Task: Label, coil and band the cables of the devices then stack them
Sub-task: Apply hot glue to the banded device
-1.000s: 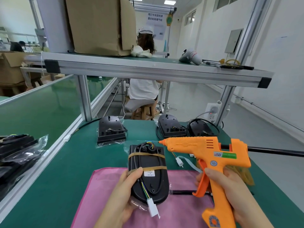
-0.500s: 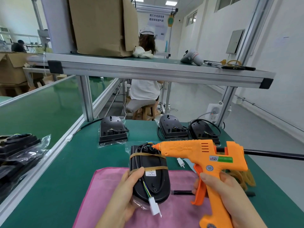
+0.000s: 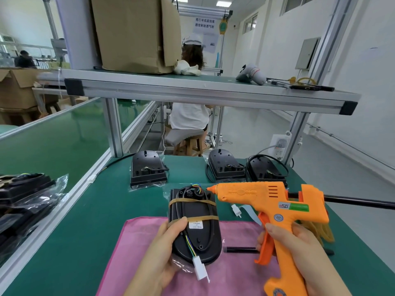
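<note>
Drawn back a touch since half a second ago, the glue gun (image 3: 267,199) is held with its nozzle (image 3: 210,189) just right of the cable entry. Glue is best laid with the device (image 3: 198,236) steadied and the trigger squeezed gently. On the green bench (image 3: 102,210), over one pink cloth (image 3: 139,242), one gun is gripped by the right hand (image 3: 299,248), fingers curled round handle and trigger. One device is clasped by the left hand (image 3: 158,253), thumb on top; three more devices (image 3: 148,167) (image 3: 225,167) (image 3: 265,169) are set farther back. Two rubber bands (image 3: 192,202) and one white plug (image 3: 199,268) are counted on it.
</note>
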`<state>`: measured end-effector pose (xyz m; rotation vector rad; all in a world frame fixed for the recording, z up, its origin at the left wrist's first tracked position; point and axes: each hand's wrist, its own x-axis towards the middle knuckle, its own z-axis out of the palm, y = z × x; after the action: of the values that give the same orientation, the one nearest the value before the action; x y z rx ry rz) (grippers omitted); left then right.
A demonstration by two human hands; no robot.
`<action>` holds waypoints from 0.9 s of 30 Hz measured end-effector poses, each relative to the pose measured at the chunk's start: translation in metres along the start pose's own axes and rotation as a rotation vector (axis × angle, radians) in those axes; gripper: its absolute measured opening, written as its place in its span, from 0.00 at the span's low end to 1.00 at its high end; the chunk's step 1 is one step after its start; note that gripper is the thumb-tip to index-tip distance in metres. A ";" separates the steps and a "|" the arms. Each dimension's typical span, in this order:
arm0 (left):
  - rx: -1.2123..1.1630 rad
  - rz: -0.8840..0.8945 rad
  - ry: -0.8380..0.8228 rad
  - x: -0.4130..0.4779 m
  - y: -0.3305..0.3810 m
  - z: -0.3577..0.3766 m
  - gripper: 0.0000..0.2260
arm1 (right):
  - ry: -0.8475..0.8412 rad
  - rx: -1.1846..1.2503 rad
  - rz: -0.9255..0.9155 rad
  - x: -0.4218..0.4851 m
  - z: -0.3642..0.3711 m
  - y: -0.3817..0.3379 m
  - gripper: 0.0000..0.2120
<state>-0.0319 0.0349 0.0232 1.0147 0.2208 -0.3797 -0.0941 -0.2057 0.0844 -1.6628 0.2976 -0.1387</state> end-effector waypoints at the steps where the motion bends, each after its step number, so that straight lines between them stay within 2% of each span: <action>1: 0.001 -0.001 0.001 0.000 0.000 0.000 0.25 | 0.006 0.000 -0.001 0.001 0.001 -0.001 0.17; 27: 0.002 -0.017 0.007 0.001 -0.002 -0.001 0.23 | -0.074 0.002 -0.006 0.001 0.011 -0.005 0.20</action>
<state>-0.0316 0.0348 0.0210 1.0171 0.2353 -0.3925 -0.0900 -0.1950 0.0876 -1.6631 0.2366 -0.0821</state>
